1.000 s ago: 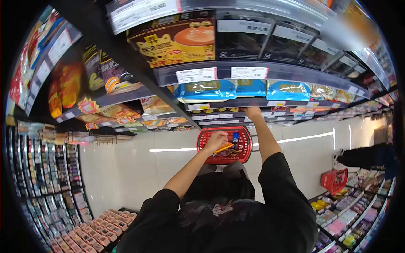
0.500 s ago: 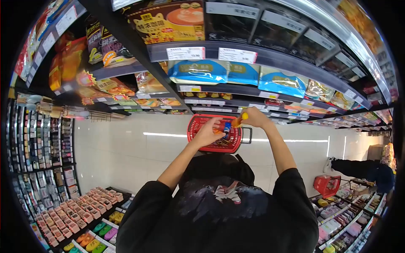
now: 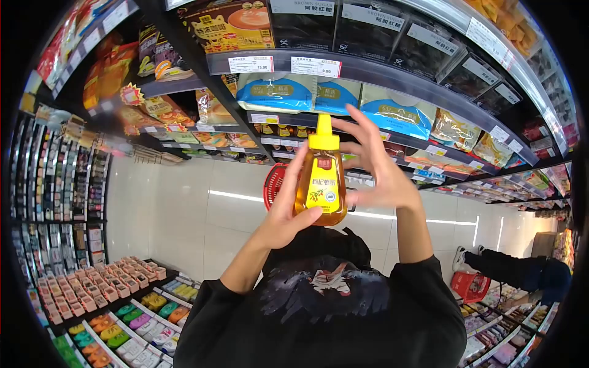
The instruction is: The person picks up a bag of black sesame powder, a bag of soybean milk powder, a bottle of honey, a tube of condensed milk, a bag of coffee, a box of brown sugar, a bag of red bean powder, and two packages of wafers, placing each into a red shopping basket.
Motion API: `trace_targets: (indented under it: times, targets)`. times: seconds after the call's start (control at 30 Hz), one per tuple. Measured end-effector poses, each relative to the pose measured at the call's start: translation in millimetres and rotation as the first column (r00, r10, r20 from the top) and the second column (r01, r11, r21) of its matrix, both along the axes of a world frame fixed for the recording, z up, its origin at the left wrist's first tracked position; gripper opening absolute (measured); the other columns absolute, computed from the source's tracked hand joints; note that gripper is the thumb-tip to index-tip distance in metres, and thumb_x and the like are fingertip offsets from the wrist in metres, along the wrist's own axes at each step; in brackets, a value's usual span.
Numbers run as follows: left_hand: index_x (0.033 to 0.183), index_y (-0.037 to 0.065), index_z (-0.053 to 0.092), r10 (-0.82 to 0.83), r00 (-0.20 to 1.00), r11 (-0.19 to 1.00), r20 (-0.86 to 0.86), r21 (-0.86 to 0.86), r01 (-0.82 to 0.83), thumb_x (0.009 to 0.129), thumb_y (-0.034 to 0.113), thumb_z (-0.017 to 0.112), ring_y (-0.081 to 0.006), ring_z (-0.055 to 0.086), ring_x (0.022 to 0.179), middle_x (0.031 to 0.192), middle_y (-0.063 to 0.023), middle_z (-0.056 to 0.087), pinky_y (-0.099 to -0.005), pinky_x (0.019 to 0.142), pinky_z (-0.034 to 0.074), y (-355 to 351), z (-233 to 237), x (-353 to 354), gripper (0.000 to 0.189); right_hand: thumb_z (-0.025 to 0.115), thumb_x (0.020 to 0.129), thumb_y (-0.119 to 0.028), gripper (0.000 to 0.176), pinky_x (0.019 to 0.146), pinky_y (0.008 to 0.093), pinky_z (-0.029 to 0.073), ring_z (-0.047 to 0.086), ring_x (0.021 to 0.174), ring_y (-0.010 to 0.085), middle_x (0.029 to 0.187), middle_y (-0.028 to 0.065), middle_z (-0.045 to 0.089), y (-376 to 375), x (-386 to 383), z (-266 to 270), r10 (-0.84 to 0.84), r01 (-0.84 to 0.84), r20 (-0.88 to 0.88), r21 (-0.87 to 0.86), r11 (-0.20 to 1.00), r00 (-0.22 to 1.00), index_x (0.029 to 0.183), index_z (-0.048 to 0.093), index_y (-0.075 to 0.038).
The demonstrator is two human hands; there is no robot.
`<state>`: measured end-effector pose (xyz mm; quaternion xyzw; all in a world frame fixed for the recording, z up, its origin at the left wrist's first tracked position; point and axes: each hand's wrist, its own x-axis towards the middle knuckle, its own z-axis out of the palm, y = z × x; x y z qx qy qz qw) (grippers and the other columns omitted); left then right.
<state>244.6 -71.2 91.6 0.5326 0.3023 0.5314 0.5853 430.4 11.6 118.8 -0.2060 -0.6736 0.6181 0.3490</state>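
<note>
A squeeze bottle of honey with a yellow cap and yellow label is held upright in front of my chest. My left hand grips it from the left, its thumb across the lower front. On the other side, my right hand is open with fingers spread and curved, close beside the cap and the bottle's right edge. Behind and below the bottle is a red shopping basket, mostly hidden by the bottle and my left hand.
Ahead, a shelf holds dark brown sugar boxes, a coffee box and blue-and-white bags. Racks of small goods stand left. At right, a person is beside another red basket.
The honey bottle has come up from over the basket, closer to the camera. My left hand now grips it; my right hand, which held it near the cap, has let go and spread its fingers.
</note>
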Motion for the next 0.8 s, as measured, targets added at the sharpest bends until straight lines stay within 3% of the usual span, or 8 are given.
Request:
trace_targets:
  times: [0.17, 0.3, 0.5, 0.57, 0.63, 0.7, 0.73, 0.8]
  targets:
    - [0.14, 0.003, -0.006, -0.047, 0.995, 0.995, 0.084, 0.093, 0.039, 0.076, 0.016, 0.058, -0.0229, 0.012, 0.134, 0.145, -0.0121, 0.004, -0.0349, 0.106, 0.015, -11.6, 49.8, -4.0, 0.091, 0.083, 0.054, -0.023, 0.116, 0.098, 0.0421, 0.033, 0.033, 0.126, 0.0323, 0.142, 0.0194, 0.018, -37.8, -3.3, 14.6, -0.025, 0.015, 0.018, 0.415, 0.91, 1.0, 0.139, 0.007, -0.005]
    - [0.139, 0.003, -0.007, -0.092, 0.995, 0.987, 0.047, 0.138, 0.085, 0.076, 0.014, 0.057, -0.0232, 0.01, 0.134, 0.146, -0.0127, 0.001, -0.0356, 0.106, 0.014, -17.4, 55.6, -13.9, 0.091, 0.083, 0.054, -0.02, 0.108, 0.1, 0.041, 0.031, 0.03, 0.127, 0.03, 0.14, 0.0181, 0.025, -45.4, -13.8, 17.2, -0.041, 0.043, -0.015, 0.479, 0.877, 0.999, 0.138, 0.017, -0.004]
    - [0.14, 0.005, 0.002, 0.145, 0.983, 0.989, 0.116, -0.045, -0.141, 0.073, 0.009, 0.064, -0.0243, 0.038, 0.117, 0.124, -0.0135, 0.035, -0.0372, 0.097, 0.032, -22.1, 51.1, -39.2, 0.091, 0.079, 0.055, -0.013, 0.095, 0.1, 0.0371, 0.031, 0.036, 0.123, 0.0326, 0.134, 0.018, 0.035, -47.4, -64.3, 2.7, -0.161, 0.149, 0.01, 0.338, 0.929, 0.987, 0.135, 0.028, -0.004]
    - [0.14, 0.006, 0.007, 0.454, 0.709, 0.881, -0.54, 0.391, -0.266, 0.072, 0.01, 0.066, -0.0243, 0.043, 0.11, 0.12, -0.0123, 0.038, -0.0362, 0.095, 0.034, -18.7, 39.0, -54.0, 0.09, 0.077, 0.057, -0.013, 0.096, 0.1, 0.0371, 0.03, 0.035, 0.124, 0.0332, 0.134, 0.0195, 0.033, -49.1, -91.5, 1.2, -0.242, 0.162, 0.126, 0.451, 0.877, 0.962, 0.137, 0.023, -0.005]
    - [0.138, 0.005, 0.017, 0.429, 0.796, 0.899, -0.426, 0.289, -0.33, 0.07, 0.008, 0.067, -0.0242, 0.047, 0.102, 0.116, -0.0134, 0.041, -0.0333, 0.087, 0.04, -13.2, 19.0, -69.7, 0.084, 0.077, 0.059, -0.016, 0.098, 0.101, 0.0372, 0.029, 0.035, 0.124, 0.0326, 0.135, 0.02, 0.032, -55.2, -109.2, -2.8, -0.259, 0.168, 0.14, 0.465, 0.869, 0.956, 0.138, 0.02, -0.004]
    - [0.137, 0.008, 0.022, 0.196, 0.942, 0.946, 0.274, -0.308, -0.107, 0.071, 0.017, 0.066, -0.0233, 0.051, 0.093, 0.112, -0.0155, 0.045, -0.0287, 0.074, 0.046, -10.7, 5.6, -88.2, 0.08, 0.076, 0.061, -0.018, 0.098, 0.1, 0.0383, 0.03, 0.036, 0.123, 0.0316, 0.134, 0.0205, 0.032, -60.6, -118.4, -6.8, -0.284, 0.223, 0.108, 0.387, 0.895, 0.953, 0.138, 0.017, -0.002]
    - [0.137, 0.01, 0.021, 0.077, 0.8, 0.923, 0.595, -0.345, 0.169, 0.074, 0.028, 0.062, -0.0199, 0.052, 0.081, 0.108, -0.0165, 0.047, -0.0264, 0.06, 0.048, -8.0, -1.9, -101.1, 0.077, 0.075, 0.063, -0.019, 0.097, 0.1, 0.0397, 0.03, 0.036, 0.123, 0.031, 0.134, 0.0196, 0.032, -60.8, -120.0, -2.4, -0.235, 0.217, 0.017, 0.326, 0.92, 0.972, 0.138, 0.016, -0.002]
    - [0.134, 0.011, 0.022, -0.008, 0.223, 0.786, 0.975, -0.132, 0.605, 0.078, 0.036, 0.059, -0.0167, 0.047, 0.068, 0.102, -0.0152, 0.041, -0.0207, 0.042, 0.04, -8.4, -23.0, -113.7, 0.072, 0.075, 0.064, -0.019, 0.096, 0.099, 0.0404, 0.03, 0.036, 0.123, 0.031, 0.135, 0.0192, 0.032, -56.5, -126.7, -15.2, -0.315, 0.306, -0.007, 0.261, 0.915, 0.949, 0.138, 0.015, -0.002]
